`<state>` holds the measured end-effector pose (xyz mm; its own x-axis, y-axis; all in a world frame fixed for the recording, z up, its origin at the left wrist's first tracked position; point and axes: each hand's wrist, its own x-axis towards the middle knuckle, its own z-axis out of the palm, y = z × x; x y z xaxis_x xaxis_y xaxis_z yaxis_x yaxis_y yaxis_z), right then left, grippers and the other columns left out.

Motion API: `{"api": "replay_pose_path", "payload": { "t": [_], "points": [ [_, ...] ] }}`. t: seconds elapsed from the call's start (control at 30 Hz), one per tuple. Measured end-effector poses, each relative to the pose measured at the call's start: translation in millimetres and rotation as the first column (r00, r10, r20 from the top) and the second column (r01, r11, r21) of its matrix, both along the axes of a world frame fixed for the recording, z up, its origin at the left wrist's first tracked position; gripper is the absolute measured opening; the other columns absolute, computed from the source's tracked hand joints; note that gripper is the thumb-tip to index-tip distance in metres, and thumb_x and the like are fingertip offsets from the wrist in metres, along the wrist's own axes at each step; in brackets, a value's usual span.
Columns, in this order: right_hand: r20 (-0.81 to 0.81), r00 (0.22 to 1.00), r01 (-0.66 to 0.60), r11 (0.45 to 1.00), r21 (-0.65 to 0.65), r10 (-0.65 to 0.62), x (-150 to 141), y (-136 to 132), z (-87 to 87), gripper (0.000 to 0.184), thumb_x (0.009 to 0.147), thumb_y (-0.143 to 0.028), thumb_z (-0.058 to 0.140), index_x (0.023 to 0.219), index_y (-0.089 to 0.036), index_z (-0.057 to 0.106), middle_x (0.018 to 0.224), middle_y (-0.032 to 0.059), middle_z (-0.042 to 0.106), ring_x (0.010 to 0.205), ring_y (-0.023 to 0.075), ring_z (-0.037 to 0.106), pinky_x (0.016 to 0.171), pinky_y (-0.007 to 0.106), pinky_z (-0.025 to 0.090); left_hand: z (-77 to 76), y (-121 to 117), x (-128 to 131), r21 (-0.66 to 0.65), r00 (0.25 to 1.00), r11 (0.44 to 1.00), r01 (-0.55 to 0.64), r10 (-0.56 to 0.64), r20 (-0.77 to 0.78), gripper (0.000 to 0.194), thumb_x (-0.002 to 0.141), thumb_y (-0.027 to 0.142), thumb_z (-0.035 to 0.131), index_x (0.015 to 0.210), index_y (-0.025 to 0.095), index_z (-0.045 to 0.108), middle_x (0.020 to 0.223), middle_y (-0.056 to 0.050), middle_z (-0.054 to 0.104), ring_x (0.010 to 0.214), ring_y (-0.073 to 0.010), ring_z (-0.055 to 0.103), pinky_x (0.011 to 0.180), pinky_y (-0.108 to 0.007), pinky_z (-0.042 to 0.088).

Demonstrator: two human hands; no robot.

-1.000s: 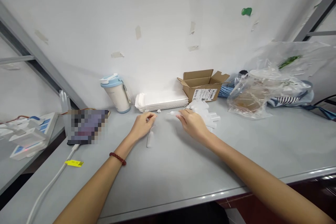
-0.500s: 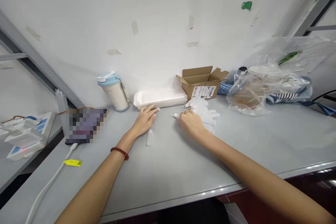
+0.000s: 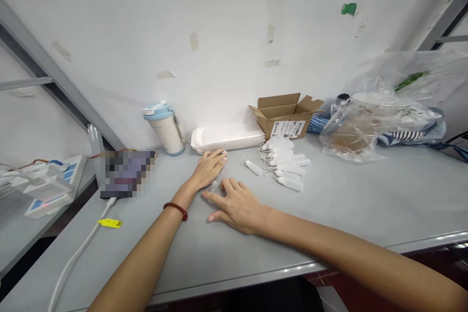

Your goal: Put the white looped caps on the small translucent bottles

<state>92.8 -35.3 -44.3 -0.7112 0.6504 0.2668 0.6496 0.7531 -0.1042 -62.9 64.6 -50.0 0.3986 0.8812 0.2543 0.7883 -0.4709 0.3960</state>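
Observation:
My left hand (image 3: 209,169) lies with fingers stretched out on the desk, close to the front of a stack of flat white trays or boxes (image 3: 230,137). My right hand (image 3: 237,204) is open, thumb and index finger apart, reaching toward a small white tube-like piece (image 3: 214,186) between the hands. That piece is partly hidden, and I cannot tell whether a finger touches it. A similar white piece with a thin loop at its end (image 3: 253,167) lies alone to the right. Several more form a pile (image 3: 287,161) in front of the cardboard box.
Along the wall stand a blue-lidded tumbler (image 3: 164,129), an open cardboard box (image 3: 287,117) and a clear plastic bag with a container (image 3: 361,126). A pixelated phone-like device (image 3: 127,173) with a white cable (image 3: 78,253) lies left. A power strip (image 3: 54,185) sits at far left.
My right hand has let go of a looped white piece beside the pile and moved left toward the piece near my left hand. My left fingers have gone from pinched to stretched out.

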Motion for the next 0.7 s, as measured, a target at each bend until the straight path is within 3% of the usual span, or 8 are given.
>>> {"api": "replay_pose_path", "payload": {
  "t": [0.3,0.43,0.57,0.7],
  "points": [
    [-0.044,0.999,0.009,0.998,-0.063,-0.012,0.7,6.4,1.2,0.057,0.089,-0.06,0.029,0.113,-0.017,0.057,0.097,0.014,0.053,0.087,0.0233,0.048,0.079,0.039,0.042,1.1,0.0,1.3,0.036,0.999,0.999,-0.015,0.013,0.05,0.046,0.095,0.041,0.025,0.125,0.022,0.056,0.14,-0.002,0.047,0.125,-0.0226,0.038,0.105,-0.042,0.03],
    [-0.05,0.998,0.029,0.996,-0.085,-0.034,1.6,8.1,2.6,0.044,0.093,-0.05,0.033,0.106,-0.016,0.058,0.093,0.0119,0.054,0.083,0.0214,0.05,0.078,0.038,0.042,-1.3,-1.1,2.6,0.047,1.0,0.999,0.0,-0.002,0.029,0.041,0.094,0.034,0.03,0.12,0.024,0.059,0.138,-0.002,0.049,0.122,-0.0234,0.041,0.104,-0.046,0.032],
    [-0.068,0.994,0.08,0.989,-0.125,-0.089,9.8,13.5,4.3,0.027,0.095,-0.034,0.038,0.101,-0.016,0.058,0.089,0.0096,0.053,0.081,0.0197,0.051,0.077,0.036,0.041,-4.2,2.1,0.9,0.118,0.998,0.993,-0.007,0.0,0.06,0.034,0.086,0.019,0.042,0.11,0.016,0.065,0.12,-0.008,0.062,0.113,-0.0231,0.05,0.101,-0.042,0.037],
    [-0.198,0.964,0.141,0.971,-0.196,-0.18,27.3,26.2,6.2,0.02,0.091,-0.024,0.045,0.107,-0.018,0.055,0.092,0.0085,0.053,0.081,0.0188,0.051,0.074,0.032,0.041,-1.2,3.0,-3.6,0.113,0.995,0.993,-0.043,0.032,0.098,0.024,0.081,0.016,0.049,0.094,0.016,0.069,0.102,-0.009,0.068,0.099,-0.0228,0.058,0.092,-0.038,0.044]
  ]
}}
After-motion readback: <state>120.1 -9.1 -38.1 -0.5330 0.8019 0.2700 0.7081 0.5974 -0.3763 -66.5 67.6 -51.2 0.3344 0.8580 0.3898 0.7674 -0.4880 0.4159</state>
